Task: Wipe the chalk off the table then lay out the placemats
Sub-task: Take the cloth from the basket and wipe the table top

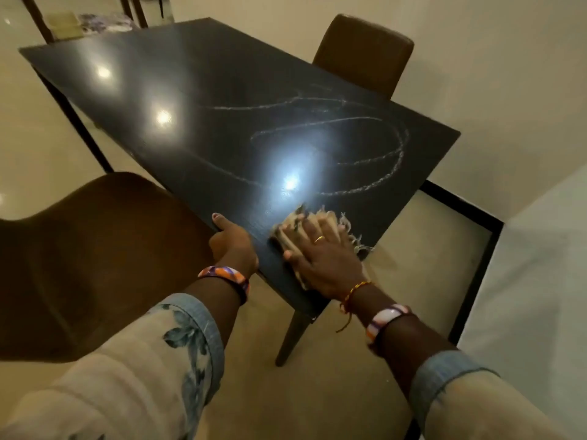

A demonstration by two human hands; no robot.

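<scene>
A dark glossy table (197, 100) carries looping white chalk lines (359, 160) over its near right half. My right hand (320, 252) lies flat with spread fingers on a beige fringed cloth (292, 230), pressing it onto the table's near corner. My left hand (232, 239) holds the table's near edge, thumb on top and fingers curled under the rim. A stack of what may be placemats (95, 23) lies beyond the table's far end, blurred.
A brown chair (89, 255) stands close at the near left and another brown chair (365, 49) at the far right side. A black-framed low surface (444, 236) sits to the right under the table corner. White bedding (540, 265) fills the right edge.
</scene>
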